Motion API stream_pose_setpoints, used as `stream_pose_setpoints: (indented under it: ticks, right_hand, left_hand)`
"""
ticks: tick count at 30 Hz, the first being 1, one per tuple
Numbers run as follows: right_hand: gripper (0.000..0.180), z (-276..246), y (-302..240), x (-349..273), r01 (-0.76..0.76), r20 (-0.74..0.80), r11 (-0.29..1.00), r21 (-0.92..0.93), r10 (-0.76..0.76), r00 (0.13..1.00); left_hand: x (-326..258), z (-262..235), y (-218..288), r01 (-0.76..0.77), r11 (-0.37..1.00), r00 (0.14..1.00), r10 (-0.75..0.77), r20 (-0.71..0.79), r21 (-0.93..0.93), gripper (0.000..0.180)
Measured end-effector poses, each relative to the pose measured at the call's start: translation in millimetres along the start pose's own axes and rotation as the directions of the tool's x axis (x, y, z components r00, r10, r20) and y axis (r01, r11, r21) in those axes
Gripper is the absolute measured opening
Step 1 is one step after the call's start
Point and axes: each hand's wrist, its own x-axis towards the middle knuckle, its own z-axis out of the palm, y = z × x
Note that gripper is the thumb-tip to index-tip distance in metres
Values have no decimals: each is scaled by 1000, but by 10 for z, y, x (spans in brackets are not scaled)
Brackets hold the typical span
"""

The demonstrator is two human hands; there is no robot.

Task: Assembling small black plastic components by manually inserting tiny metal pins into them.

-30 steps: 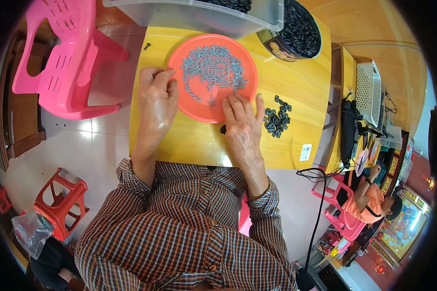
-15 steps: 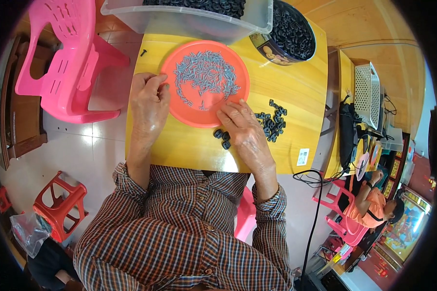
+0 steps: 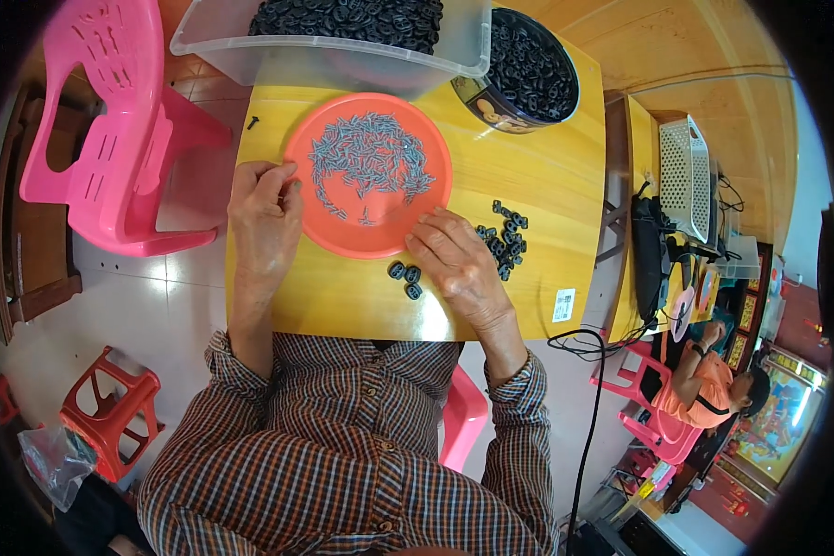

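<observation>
The yellow tabletop [image 3: 542,176] carries all items under inspection. At its far edge stands a clear plastic bin [image 3: 343,67], the largest container, holding a mass of black parts. To its right stands a round tub [image 3: 484,107], also filled with black parts; both are presumably set back to leave the near side free for handling. The red dish [image 3: 435,139] sits between the hands, probably so that both can reach it.

The left hand [image 3: 264,218] is at the dish's left rim, thumb and forefinger drawn close; whether anything is pinched cannot be told. The right hand [image 3: 459,264] is at the lower right rim, fingers bent and side by side; what lies beneath them is hidden.

A loose pile of black pieces [image 3: 505,248] lies just beyond the right hand, likely for short reach. Three black pieces [image 3: 406,280] lie below the dish, apart from that pile. A dark screw [image 3: 253,121] lies alone near the left edge. Smallest are the grey screws [image 3: 371,153], spread inside the dish, whose rim presumably keeps them from rolling away.
</observation>
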Motion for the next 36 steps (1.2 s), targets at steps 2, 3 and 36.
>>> stream_pose_setpoints:
  ticks: [2, 3, 36]
  right_hand:
    - [26, -19, 15, 40, 0, 18, 1000, 5, 0, 1000]
    - [26, -27, 18, 50, 0, 37, 1000, 5, 0, 999]
    - [56, 182, -409, 257, -306, 40, 952, -8, 306, 951]
  left_hand:
    - [5, -3, -11, -11, 1000, 1000, 11, -8, -3, 22]
    - [10, -8, 13, 8, 1000, 1000, -8, -5, 5, 22]
    - [-1, -5, -15, -21, 999, 1000, 21, -13, 32, 23]
